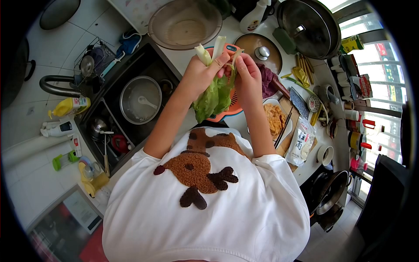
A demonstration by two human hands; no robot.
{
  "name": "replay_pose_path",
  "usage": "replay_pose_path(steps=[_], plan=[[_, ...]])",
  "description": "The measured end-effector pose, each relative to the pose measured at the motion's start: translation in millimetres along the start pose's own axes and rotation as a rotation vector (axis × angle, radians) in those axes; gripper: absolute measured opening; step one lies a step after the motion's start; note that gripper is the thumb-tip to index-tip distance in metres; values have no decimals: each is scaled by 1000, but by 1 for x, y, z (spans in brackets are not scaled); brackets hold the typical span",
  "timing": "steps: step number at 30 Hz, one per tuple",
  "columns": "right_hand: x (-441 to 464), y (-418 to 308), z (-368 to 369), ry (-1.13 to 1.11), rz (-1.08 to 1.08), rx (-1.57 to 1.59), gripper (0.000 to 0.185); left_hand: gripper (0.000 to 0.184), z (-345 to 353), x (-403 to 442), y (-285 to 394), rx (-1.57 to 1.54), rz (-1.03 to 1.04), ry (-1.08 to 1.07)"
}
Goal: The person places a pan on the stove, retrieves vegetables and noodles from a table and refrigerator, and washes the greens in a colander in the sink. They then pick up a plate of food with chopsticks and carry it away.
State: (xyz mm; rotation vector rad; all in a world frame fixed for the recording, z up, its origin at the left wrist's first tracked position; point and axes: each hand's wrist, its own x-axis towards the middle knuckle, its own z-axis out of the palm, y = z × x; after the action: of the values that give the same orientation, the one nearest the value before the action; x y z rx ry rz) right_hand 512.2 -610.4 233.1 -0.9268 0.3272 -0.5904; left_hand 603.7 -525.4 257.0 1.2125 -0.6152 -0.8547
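Observation:
Green lettuce leaves point(214, 99) with pale stalks hang from my left hand point(200, 72), whose fingers are wrapped round them near the stalk ends. Close beside it, my right hand point(248, 77) is closed in a pinch on a thin pale strip of lettuce at the top of the bunch. Below both hands lies an orange basket point(235, 105) with slots, mostly hidden by the leaves and my hands. Just right of my right hand is a dark purple cloth-like bundle point(267, 81), partly covered.
On the left, a metal bowl point(140, 100) with a white spoon stands in the dark sink point(163, 56). A plastic basin point(185, 24) and a glass lid point(261, 50) are at the back. To the right are a plate of orange-brown food point(274, 118), chopsticks point(283, 127) and a white packet point(301, 140).

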Motion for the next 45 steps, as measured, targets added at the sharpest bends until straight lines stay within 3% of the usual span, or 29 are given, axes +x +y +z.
replay_pose_path(steps=[7,11,18,20,22,25,28,31,33,35,37,39,41,42,44,45], plan=[[3,3,-1,19,-15,-2,16,25,-2,0,-3,38,51,86],[2,-2,0,80,-109,-280,13,24,-4,4,-7,129,168,137],[9,-2,-14,42,-278,-799,14,21,-10,11,-8,433,144,150],[13,-6,-14,104,-306,-751,14,19,-11,16,-18,193,171,138],[14,-18,-9,187,-346,-666,15,18,-17,22,-24,171,208,147],[16,-29,-18,184,-190,-658,18,20,-23,23,-24,91,203,129],[18,-18,-16,120,-121,-526,18,24,-24,23,-31,50,156,-48],[24,2,-25,151,-370,-905,16,30,-19,16,-36,164,54,-173],[24,7,-30,87,-383,-962,14,35,-18,12,-38,260,27,-201],[22,9,-36,23,-393,-1018,13,32,-20,15,-45,290,58,-158],[20,8,-43,50,-192,-747,11,28,-31,21,-47,310,47,-128],[12,14,-72,43,-152,-865,15,21,-39,22,-43,183,55,5],[-3,17,-98,-621,99,-1345,18,20,-49,23,-38,248,131,58],[-11,21,-97,-621,99,-1346,18,19,-51,22,-36,191,129,74],[-22,28,-94,-814,366,-1312,19,18,-57,22,-37,203,127,83],[-22,29,-94,-815,368,-1311,19,17,-59,21,-38,215,123,93]])
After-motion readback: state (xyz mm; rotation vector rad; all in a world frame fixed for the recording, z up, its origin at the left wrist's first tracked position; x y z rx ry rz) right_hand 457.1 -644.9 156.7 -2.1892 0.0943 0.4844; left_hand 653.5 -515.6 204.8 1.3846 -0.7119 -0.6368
